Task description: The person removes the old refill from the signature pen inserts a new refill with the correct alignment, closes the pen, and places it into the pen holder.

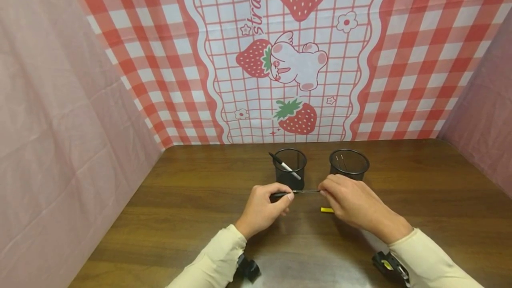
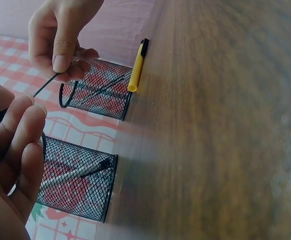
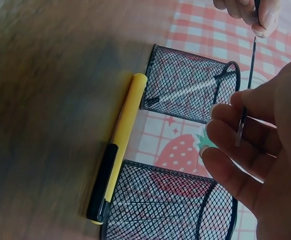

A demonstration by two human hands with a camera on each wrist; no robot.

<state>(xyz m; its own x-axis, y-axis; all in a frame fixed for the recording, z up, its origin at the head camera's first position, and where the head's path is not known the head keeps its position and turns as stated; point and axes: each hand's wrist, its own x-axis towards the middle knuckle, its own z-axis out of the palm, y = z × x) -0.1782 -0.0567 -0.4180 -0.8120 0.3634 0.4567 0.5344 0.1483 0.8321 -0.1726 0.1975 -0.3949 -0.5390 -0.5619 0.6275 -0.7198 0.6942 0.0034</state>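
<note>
Gap between left cup (image 1: 294, 182) and right cup (image 3: 155, 205), beyond the fingers (image 1: 278, 187)
Desk (image 1: 192, 199) open to their left; yellow pen (image 3: 119, 132) obstructs underneath.

In the head view the right hand (image 1: 356, 199) hides most of the yellow pen (image 1: 326, 210) and the lower front of the right mesh cup (image 1: 359, 175); the thin sticks (image 1: 343, 161) in that cup are too small to identify. The left hand (image 1: 264, 210) covers part of the dark handle (image 1: 277, 196) of the thin tool (image 1: 307, 191). The top edge cuts short the cloth's lettering (image 1: 256, 0). In the right wrist view the bottom edge crops that cup, and the tabletop (image 3: 35, 125) is blurred.
</note>
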